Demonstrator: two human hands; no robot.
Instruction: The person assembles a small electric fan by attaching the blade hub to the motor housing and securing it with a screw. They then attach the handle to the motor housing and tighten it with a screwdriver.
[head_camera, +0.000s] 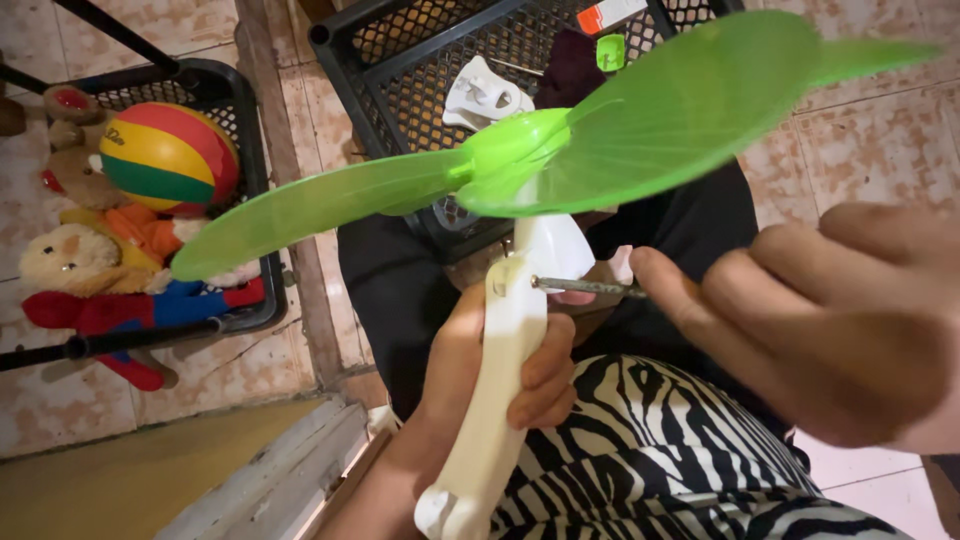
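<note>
The left hand (500, 365) is clenched around the white plastic handle (495, 400) of a hand fan with translucent green blades (600, 150), held above the lap. The right hand (830, 320) pinches a thin metal screwdriver shaft (585, 287), its tip set at a hole in the handle; the fastener looks not yet finished.

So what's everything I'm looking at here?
fan blade: one, translucent green, top centre
fan body: one, white, under the blade
screwdriver shaft: one, metal, tip at the fan body
crates: two, black mesh, on tiled floor
white plastic part: one, in the centre crate
ball: one, striped, left crate
stuffed toys: several, left crate
left hand: grips fan body
right hand: holds screwdriver
</note>
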